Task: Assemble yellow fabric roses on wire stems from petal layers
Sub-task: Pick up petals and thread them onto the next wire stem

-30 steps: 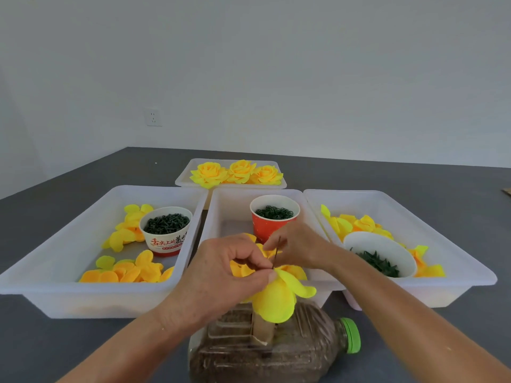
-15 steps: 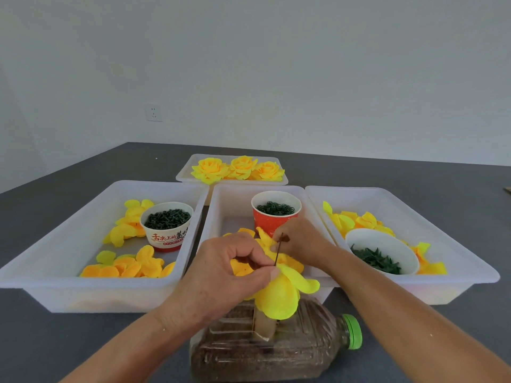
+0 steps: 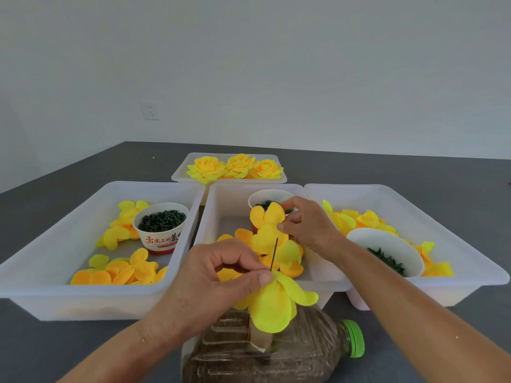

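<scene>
Both hands point(image 3: 210, 275) point(image 3: 307, 225) (apparently apart) pinch petals point(image 3: 266, 217).

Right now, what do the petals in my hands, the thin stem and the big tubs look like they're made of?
Petal layer in the right hand: likely thin fabric, matte, with soft curled edges. Stem pinched by the left hand: probably wire, dark, thin and straight. Tubs: seemingly plastic, milky translucent with a smooth, slightly glossy rim.

Dark grey table point(image 3: 69, 349): four white trays point(image 3: 83, 299), brown, possibly sand-filled bottle point(image 3: 304, 357).
</scene>
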